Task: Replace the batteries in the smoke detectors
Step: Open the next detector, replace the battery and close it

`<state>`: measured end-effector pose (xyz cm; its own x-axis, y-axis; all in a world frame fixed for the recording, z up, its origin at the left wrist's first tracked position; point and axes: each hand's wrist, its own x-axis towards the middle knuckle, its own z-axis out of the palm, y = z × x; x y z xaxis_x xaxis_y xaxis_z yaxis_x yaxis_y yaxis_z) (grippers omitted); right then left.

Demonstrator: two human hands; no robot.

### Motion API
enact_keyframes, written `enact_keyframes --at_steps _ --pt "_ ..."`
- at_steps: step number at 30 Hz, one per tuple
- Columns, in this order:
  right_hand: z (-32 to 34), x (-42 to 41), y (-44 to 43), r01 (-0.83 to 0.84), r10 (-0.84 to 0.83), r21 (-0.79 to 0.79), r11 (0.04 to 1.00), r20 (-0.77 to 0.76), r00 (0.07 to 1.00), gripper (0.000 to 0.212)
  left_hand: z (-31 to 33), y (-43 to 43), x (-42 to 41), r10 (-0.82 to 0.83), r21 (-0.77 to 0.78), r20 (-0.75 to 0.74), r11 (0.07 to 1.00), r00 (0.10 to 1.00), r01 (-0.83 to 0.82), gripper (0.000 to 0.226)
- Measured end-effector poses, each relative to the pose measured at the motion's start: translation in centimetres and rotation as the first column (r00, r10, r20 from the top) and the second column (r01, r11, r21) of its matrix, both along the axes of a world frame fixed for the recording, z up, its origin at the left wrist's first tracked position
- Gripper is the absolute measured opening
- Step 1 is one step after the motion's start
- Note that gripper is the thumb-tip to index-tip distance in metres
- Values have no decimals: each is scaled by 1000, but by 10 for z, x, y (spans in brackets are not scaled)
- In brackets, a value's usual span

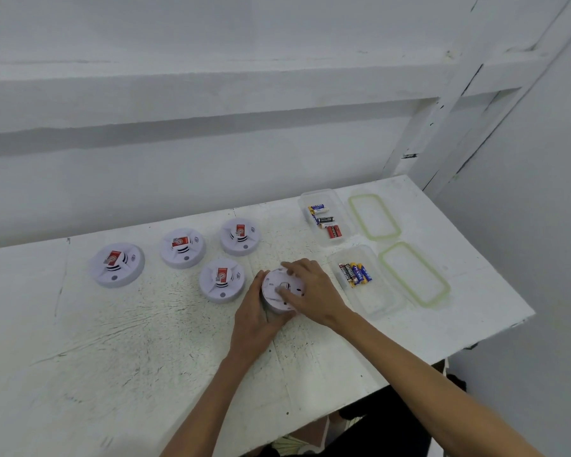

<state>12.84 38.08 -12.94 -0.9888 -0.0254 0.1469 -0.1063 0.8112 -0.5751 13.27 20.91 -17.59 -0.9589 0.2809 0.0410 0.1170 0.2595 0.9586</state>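
A white smoke detector [275, 293] lies with its back side up near the middle of the table. My left hand [254, 319] grips its left edge, fingers curled round the rim. My right hand [312, 291] lies over its right half, thumb pressing the centre of the back. Several other detectors stand face up with red labels to the left: detector [116, 265], detector [182, 248], detector [240, 236], detector [222, 280]. Two clear boxes hold batteries: the far box [314, 196] and the near box [379, 301].
Two green-rimmed lids [373, 217] [414, 275] lie right of the boxes. The white table [145, 341] ends at a wall behind and at an edge on the right and in front.
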Motion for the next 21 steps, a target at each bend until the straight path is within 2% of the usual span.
enact_keyframes --at_steps 2,3,7,10,14,18,21 --pt "0 10 5 87 -93 -180 980 -27 995 50 0 1 -1 7 -7 -9 1000 1000 -7 105" --pt "-2 15 7 105 -118 -205 973 -54 992 52 0 1 -1 14 -13 -9 1000 1000 -14 107" --pt "-11 29 15 1 -8 -177 984 -42 999 65 0 -1 -1 19 -21 -21 1000 1000 -20 109" --pt "-20 33 17 -30 26 -148 989 -25 999 61 3 0 -1 40 -20 -13 999 999 -40 108" --pt "-24 38 15 -19 5 -254 967 -58 998 45 4 -4 -2 101 27 21 995 995 -101 84" --pt "-21 39 9 119 -109 -359 926 47 993 37 7 -6 1 70 33 -63 997 996 -68 53" --pt "-20 38 4 214 -183 -458 863 111 977 34 7 -3 -1 48 -15 -130 999 990 -50 45"
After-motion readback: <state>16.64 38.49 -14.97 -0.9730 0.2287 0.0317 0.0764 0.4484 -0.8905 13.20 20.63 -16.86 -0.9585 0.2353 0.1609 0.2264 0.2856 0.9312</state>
